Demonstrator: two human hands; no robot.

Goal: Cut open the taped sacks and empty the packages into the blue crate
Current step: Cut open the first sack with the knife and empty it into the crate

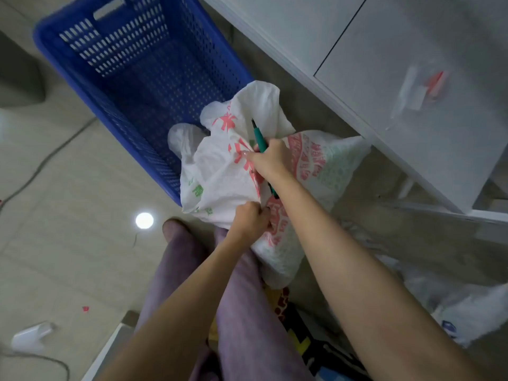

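Head view: a blue crate (115, 42) with perforated walls and a slot handle stands on the pale floor (55, 257), at the upper left. A white woven sack (220, 174) lies at the crate's near right corner. Its crumpled upper flaps hang over the crate's rim, and the rest of it lies on the floor between the crate and the white desk (412, 37), against the person's legs (247, 312) in purple trousers.

The sack carries red and green printing: large red characters near the top, a red band of lettering along its right side and small green marks on the left. All of it is creased and blurred, so none can be read.

The right hand (270, 160) rests on top of the sack, its fingers (248, 154) curled tightly round a teal-handled cutter (259, 137) whose dark tip points away from the person. The left hand (248, 218) is lower, fingers (261, 211) bunched closed on a fold of the sack's cloth.

A scrap of clear tape with a red piece (434, 83) lies on the desk. At the lower right lies a second white sack (467, 312), with a small blue mark too blurred to read. A dark cable (55, 155) crosses the floor at the left. Near it are a bright round reflection (144, 220), a red scrap (85, 308) and a small white object (30, 336).
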